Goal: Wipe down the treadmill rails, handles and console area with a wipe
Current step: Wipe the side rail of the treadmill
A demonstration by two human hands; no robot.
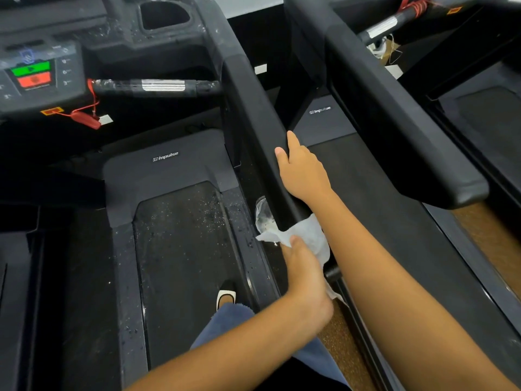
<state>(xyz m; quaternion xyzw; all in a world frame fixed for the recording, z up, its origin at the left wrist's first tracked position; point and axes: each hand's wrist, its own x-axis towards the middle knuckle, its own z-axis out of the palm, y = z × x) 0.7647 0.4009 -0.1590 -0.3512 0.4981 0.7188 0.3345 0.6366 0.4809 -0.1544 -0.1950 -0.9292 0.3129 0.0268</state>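
The treadmill's black right side rail (253, 117) runs from the console down toward me. My left hand (304, 275) grips a white wipe (307, 232) wrapped around the rail's near end, with its thumb on top of the wipe. Higher up the same rail, my right hand (303, 173) holds on, thumb on the top face and fingers curled over the far side. The console (36, 77), with green and red buttons, is at the upper left. A horizontal front handle (158, 86) with a silver sensor band runs from it to the rail.
A red safety key (84, 119) on a cord hangs below the console. The dusty belt (180, 249) lies under me, my shoe (225, 294) on its right edge. A cup holder (163, 14) is at the top. A neighbouring treadmill's rail (394, 122) stands close on the right.
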